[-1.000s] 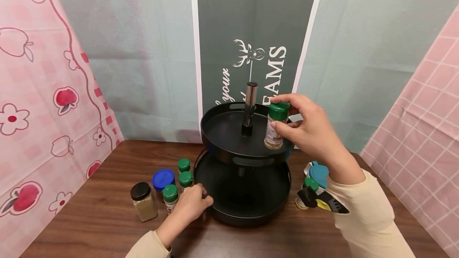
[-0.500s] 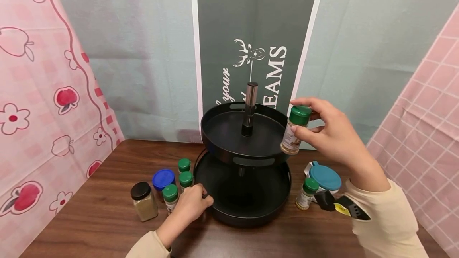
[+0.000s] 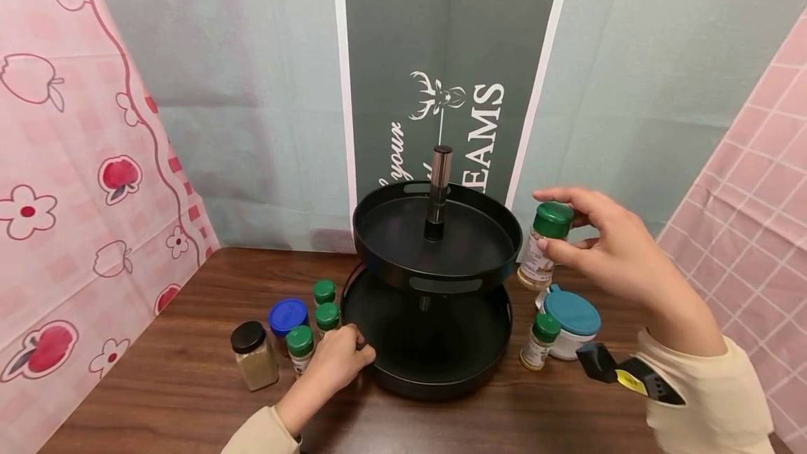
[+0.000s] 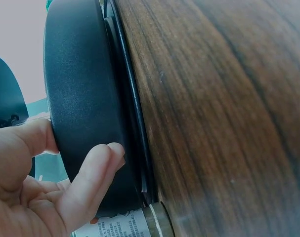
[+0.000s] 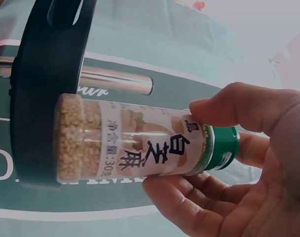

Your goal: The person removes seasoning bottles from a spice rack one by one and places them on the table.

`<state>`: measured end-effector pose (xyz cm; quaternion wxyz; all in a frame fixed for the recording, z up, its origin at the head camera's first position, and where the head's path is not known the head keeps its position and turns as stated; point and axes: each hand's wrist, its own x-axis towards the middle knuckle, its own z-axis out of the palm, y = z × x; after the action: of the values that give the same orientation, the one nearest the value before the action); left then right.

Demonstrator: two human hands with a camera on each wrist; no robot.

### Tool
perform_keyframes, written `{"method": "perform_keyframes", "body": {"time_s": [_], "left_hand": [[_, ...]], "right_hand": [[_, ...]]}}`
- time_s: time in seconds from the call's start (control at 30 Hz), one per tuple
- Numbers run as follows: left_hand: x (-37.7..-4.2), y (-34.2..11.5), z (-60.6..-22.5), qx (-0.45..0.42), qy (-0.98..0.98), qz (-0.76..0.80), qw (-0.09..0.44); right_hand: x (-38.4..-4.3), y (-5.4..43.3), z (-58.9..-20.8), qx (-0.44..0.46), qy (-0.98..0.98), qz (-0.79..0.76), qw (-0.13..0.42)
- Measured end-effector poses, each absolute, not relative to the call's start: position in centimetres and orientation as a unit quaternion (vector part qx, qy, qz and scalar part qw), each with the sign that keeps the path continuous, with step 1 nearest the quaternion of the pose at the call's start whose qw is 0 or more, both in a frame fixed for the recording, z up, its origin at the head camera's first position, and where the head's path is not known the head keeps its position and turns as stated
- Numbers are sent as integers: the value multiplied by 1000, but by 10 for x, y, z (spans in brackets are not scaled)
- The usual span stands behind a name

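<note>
A black two-tier tray stand (image 3: 435,387) with a metal post stands on the table. At the left of its lower tier my left hand (image 3: 337,359) grips the rim; the left wrist view shows my fingertips (image 4: 98,163) against the black side wall. My right hand (image 3: 621,258) pinches a green-capped spice jar (image 3: 534,265), held in the air right of the upper tier. The right wrist view shows pale sesame-like seeds inside the jar (image 5: 135,140), with my thumb on one side and fingers on the other.
Left of the stand are green-capped spice jars (image 3: 299,342), a blue-lidded container (image 3: 288,315) and a black-capped jar (image 3: 255,359). To its right, another green-capped jar (image 3: 539,343) stands beside a teal-lidded container (image 3: 572,321). Fabric (image 3: 265,104) hangs behind the table (image 3: 170,370).
My right hand has carried the spice jar from over the upper tier to the right and slightly down, past its rim. My left hand has stayed on the lower tier's rim.
</note>
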<state>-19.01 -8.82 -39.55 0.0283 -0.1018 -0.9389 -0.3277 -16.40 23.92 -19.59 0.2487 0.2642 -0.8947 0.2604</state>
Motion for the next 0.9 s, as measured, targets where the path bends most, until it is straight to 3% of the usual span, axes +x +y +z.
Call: {"method": "perform_keyframes", "body": {"time_s": [0.9], "left_hand": [[-185, -92, -393, -104, -937, -331, 27]], "right_hand": [[-164, 269, -240, 280, -935, 153, 151]]}}
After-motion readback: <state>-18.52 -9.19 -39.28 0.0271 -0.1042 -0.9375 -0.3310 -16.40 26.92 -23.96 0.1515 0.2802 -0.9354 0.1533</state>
